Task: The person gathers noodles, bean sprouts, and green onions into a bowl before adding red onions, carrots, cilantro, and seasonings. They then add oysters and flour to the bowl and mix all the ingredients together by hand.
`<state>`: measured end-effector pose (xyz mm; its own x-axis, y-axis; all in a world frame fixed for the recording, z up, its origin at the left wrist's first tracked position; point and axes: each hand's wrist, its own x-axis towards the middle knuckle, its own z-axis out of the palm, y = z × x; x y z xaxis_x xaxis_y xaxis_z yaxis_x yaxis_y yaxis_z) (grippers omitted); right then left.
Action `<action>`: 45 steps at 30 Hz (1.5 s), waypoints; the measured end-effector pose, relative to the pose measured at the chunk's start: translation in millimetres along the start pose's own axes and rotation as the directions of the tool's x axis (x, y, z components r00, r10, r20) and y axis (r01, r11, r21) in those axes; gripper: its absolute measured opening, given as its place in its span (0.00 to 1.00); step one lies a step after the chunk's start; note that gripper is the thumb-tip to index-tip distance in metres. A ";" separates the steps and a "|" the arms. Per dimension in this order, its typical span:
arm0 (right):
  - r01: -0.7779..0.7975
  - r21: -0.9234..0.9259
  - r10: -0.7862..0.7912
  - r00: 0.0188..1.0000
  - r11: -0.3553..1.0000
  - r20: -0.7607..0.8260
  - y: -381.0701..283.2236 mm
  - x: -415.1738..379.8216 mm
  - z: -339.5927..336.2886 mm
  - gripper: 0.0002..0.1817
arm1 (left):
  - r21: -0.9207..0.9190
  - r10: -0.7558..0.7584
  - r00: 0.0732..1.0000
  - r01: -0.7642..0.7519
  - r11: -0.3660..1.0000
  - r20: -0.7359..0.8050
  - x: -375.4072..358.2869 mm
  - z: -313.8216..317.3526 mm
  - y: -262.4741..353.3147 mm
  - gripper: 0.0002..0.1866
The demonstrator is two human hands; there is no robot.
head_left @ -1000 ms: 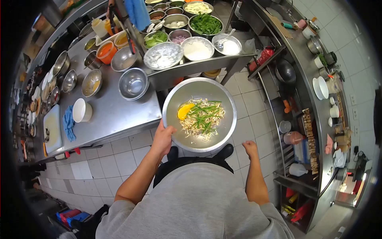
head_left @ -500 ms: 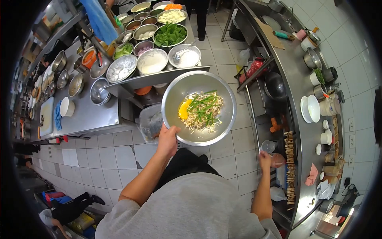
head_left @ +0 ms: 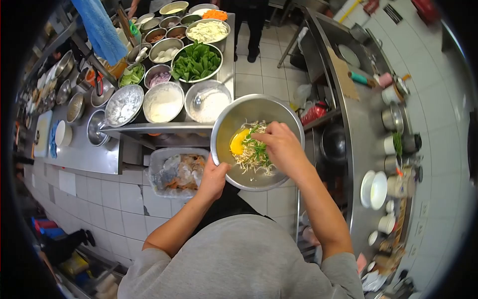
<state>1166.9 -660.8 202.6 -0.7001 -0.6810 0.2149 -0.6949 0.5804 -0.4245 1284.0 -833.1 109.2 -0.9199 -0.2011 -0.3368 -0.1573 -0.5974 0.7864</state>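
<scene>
My left hand (head_left: 214, 178) grips the near-left rim of a steel mixing bowl (head_left: 286, 117), thumb over the edge. Inside it lie bean sprouts (head_left: 253, 165), green chive-like strips (head_left: 257, 148) and a yellow, yolk-like mass (head_left: 239, 141) on the left side. Over the right half of the bowl is my right hand (head_left: 283, 148), fingers bent and drawn together at the strips. Its fingertips touch the food, and what is between them is partly hidden. The bowl is held up in front of my body.
Ahead stands a counter of ingredient bowls, with leafy greens (head_left: 197, 62) and white powder (head_left: 163, 102). Below it sits a plastic tub (head_left: 172, 194) of scraps. A steel counter (head_left: 356, 164) with stacked white bowls (head_left: 379, 190) runs along my right. Another person's legs (head_left: 250, 27) show at the back.
My right hand has come from the shelf at the right into the bowl and onto the food. The view has turned right, and the bowl stays in my left hand.
</scene>
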 end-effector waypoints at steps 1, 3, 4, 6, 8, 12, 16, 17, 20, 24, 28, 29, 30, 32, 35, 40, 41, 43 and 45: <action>-0.001 -0.067 0.005 0.998 0.998 0.059 5.9 22.4 1.0 0.18 | -0.019 0.011 1.000 -0.011 1.000 -0.023 13.9 8.0 3.8 0.28; 0.015 -0.123 0.001 0.992 0.992 0.123 21.5 53.9 1.8 0.17 | -0.002 -0.008 1.000 0.008 1.000 0.009 38.2 21.3 14.8 0.28; 0.056 -0.148 -0.027 0.981 0.987 0.193 32.2 68.3 0.6 0.16 | 0.005 0.023 1.000 -0.023 1.000 -0.015 48.7 28.6 19.8 0.27; 0.107 -0.189 -0.044 0.950 0.976 0.308 46.8 99.8 -16.8 0.12 | -0.014 0.005 1.000 -0.005 1.000 0.000 65.5 43.8 35.1 0.27; 0.139 -0.159 -0.087 0.951 0.977 0.298 55.0 123.3 -48.0 0.10 | -0.035 -0.067 0.998 0.067 0.997 -0.003 69.9 55.1 50.2 0.27; 0.217 0.012 -0.216 0.964 0.976 0.157 58.1 188.9 -99.6 0.06 | 0.010 0.010 0.999 -0.010 1.000 -0.032 93.0 71.5 91.6 0.30; 0.357 0.134 -0.381 0.855 0.924 0.351 62.2 257.0 -93.9 0.05 | -0.214 0.040 0.975 -0.088 0.973 -0.219 126.9 64.3 108.4 0.33; 0.390 0.153 -0.419 0.834 0.908 0.359 66.5 274.5 -81.7 0.05 | -0.235 0.089 0.954 -0.160 0.959 -0.287 134.7 60.3 111.7 0.34; 0.546 0.306 -0.624 0.718 0.780 0.309 67.2 330.1 -49.4 0.04 | -0.221 0.198 0.839 -0.348 0.911 -0.507 154.9 42.5 115.9 0.32; 0.550 0.538 -0.752 0.596 0.639 0.283 63.1 417.8 -11.4 0.13 | -0.143 0.271 0.582 -0.566 0.812 -0.766 170.6 29.9 120.0 0.30; 0.474 0.659 -0.766 0.592 0.584 0.253 62.1 490.3 34.2 0.11 | 0.029 0.261 0.213 -0.721 0.693 -0.941 166.3 38.1 116.8 0.28; 0.477 0.655 -0.766 0.590 0.586 0.256 63.5 509.0 49.1 0.11 | 0.051 0.261 0.177 -0.730 0.682 -0.949 161.7 42.7 114.1 0.28; 0.454 0.641 -0.742 0.605 0.619 0.288 66.2 526.4 71.8 0.11 | 0.093 0.228 0.076 -0.756 0.648 -0.971 155.3 48.8 107.9 0.27; 0.507 0.624 -0.782 0.546 0.595 0.302 56.3 540.9 107.1 0.11 | 0.162 0.180 -0.066 -0.786 0.597 -0.981 140.8 61.4 90.6 0.27; 0.640 0.645 -0.909 0.269 0.416 0.319 25.5 531.0 180.5 0.12 | 0.264 0.098 -0.253 -0.793 0.549 -0.963 122.5 84.8 56.4 0.26; 0.787 0.532 -0.868 0.010 0.312 0.496 -29.6 486.4 257.8 0.15 | 0.298 0.011 -0.340 -0.807 0.509 -0.940 119.6 116.0 36.7 0.26; 0.800 0.472 -0.815 0.037 0.371 0.578 -31.8 479.8 280.5 0.14 | 0.309 0.003 -0.355 -0.810 0.499 -0.935 122.1 117.7 34.2 0.26; 0.891 0.267 -0.814 0.168 0.366 0.555 -23.1 469.9 296.9 0.13 | 0.281 -0.002 -0.325 -0.821 0.497 -0.946 126.6 120.9 32.5 0.27; 0.899 0.319 -0.830 0.083 0.301 0.551 -24.4 478.0 314.0 0.12 | 0.285 0.002 -0.320 -0.840 0.461 -0.947 133.1 122.8 39.0 0.25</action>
<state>900.8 -1140.7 39.5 0.6097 -0.7843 -0.1148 -0.7861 -0.5796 -0.2147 1111.4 -787.8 158.6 0.6346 -0.6722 -0.3813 0.5981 0.1146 0.7932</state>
